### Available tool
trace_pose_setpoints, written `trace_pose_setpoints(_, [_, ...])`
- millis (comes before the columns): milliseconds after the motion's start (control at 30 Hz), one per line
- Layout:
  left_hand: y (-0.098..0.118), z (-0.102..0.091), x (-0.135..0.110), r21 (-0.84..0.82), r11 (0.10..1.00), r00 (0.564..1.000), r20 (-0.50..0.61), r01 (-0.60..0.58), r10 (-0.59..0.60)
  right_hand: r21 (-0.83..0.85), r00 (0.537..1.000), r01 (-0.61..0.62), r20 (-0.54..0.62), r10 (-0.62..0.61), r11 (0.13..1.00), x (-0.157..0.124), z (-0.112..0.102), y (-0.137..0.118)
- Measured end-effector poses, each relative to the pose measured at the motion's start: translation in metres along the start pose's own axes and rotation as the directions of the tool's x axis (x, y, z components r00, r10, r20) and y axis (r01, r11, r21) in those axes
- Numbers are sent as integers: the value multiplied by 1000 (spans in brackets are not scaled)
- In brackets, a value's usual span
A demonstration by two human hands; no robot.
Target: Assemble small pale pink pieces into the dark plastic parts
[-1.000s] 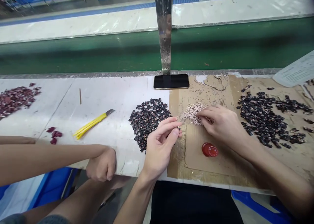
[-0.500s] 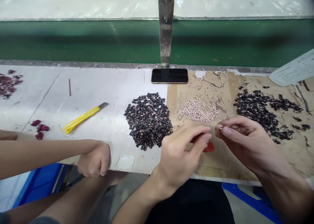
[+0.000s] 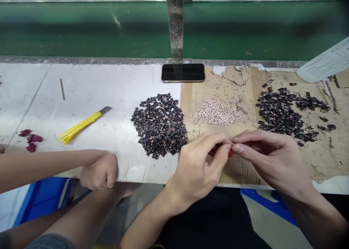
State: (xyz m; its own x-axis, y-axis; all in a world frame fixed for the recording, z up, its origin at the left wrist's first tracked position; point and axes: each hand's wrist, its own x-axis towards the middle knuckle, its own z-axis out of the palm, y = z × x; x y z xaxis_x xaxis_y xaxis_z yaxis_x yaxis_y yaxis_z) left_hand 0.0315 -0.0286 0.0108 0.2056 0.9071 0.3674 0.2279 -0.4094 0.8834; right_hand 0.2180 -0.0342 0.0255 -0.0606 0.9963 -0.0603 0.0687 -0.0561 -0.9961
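Observation:
My left hand [image 3: 200, 165] is closed, with thumb and forefinger pinched together; what they hold, if anything, is too small to make out. My right hand [image 3: 268, 156] pinches a small pale piece [image 3: 232, 143] between thumb and forefinger. The fingertips of both hands meet, or nearly meet, at that piece. A red object [image 3: 230, 153] shows just under the fingertips, mostly hidden by my left hand. Beyond my hands lies a spread of tiny pale pink pieces [image 3: 219, 112] on cardboard. Small black pieces form a pile [image 3: 160, 127] to the left and another [image 3: 282, 112] to the right.
A phone [image 3: 182, 72] lies at the foot of a metal post [image 3: 176, 27]. Further left are a yellow-handled blade [image 3: 84, 125], a thin brown stick [image 3: 62, 89] and dark red pieces [image 3: 32, 138]. Another person's arm [image 3: 54, 165] rests at the table edge. A translucent container [image 3: 324, 61] leans in at right.
My right hand has moved left, so its fingertips now come together with those of my left hand. The view has tipped down and shifted slightly. The other person's arm looks still.

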Motion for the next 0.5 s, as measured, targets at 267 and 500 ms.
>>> trace_pose_setpoints(267, [-2,-2,-5,98,991,995,30,-96,94,-4,1000,-6,1,6,1000,1,0,1])
trace_pose_setpoints(500, [5,-6,-4,24,999,996,84,37,-39,-59,1000,-11,-15,10,998,-3,-1,-6])
